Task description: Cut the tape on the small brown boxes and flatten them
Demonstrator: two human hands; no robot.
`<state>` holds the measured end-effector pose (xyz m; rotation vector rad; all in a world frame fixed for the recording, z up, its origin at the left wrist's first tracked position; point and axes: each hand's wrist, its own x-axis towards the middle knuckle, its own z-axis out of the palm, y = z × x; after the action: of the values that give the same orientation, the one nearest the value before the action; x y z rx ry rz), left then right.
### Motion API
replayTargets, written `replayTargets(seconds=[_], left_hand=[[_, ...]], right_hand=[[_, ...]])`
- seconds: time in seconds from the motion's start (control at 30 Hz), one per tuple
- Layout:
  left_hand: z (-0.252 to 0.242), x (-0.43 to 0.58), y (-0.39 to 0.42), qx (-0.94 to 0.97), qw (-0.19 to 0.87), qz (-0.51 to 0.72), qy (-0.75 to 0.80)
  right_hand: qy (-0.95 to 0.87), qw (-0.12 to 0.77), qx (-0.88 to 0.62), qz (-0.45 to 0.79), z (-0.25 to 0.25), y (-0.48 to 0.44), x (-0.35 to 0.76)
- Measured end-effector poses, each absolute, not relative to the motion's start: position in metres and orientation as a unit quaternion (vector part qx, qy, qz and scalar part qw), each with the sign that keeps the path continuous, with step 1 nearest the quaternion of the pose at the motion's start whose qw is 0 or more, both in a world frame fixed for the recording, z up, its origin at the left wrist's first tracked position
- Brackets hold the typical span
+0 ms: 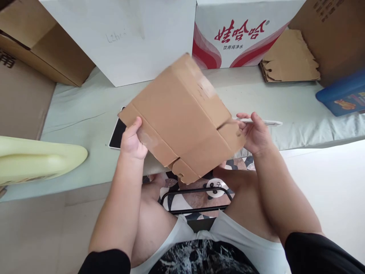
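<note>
A brown cardboard box [182, 118] is held tilted in the air between both hands, above the near edge of a low surface covered with a pale cloth [85, 110]. My left hand [131, 140] grips its left edge, thumb on top. My right hand [255, 133] grips its right corner and also has a thin white pen-like tool [268, 122] lying across its fingers. A dark phone or tablet [117, 134] lies on the cloth, partly hidden behind the box. The box's bottom flaps hang loose toward my knees.
Behind stand a white box [128, 38], a red-and-white printed carton [242, 34], brown cartons at left [42, 45] and right [336, 34], and torn cardboard [291, 57]. A blue item [342, 95] lies at right, a pale yellow plastic object [37, 158] at left. A black-framed stool [196, 198] is between my legs.
</note>
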<state>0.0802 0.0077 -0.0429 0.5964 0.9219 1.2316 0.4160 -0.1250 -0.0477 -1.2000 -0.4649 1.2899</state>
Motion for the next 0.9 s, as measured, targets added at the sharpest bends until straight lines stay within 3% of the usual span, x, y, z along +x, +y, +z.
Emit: replayTargets(seconds=[0.17,0.63,0.77,0.9], left_hand=[[-0.038,0.085,0.017,0.176,0.653,0.597,0.431],[-0.039,0.106,0.01,0.088,0.708,0.563,0.417],[-0.03,0.109,-0.002,0.124,0.766,0.501,0.383],[-0.023,0.106,-0.01,0.141,0.791,0.47,0.364]], right_hand=[[-0.215,0.608,-0.5,0.578,-0.048,-0.123,0.408],[-0.235,0.588,-0.559,0.535,-0.048,-0.134,0.343],[-0.212,0.625,-0.6,0.453,-0.022,-0.159,0.368],[-0.17,0.688,-0.652,0.27,0.014,-0.201,0.414]])
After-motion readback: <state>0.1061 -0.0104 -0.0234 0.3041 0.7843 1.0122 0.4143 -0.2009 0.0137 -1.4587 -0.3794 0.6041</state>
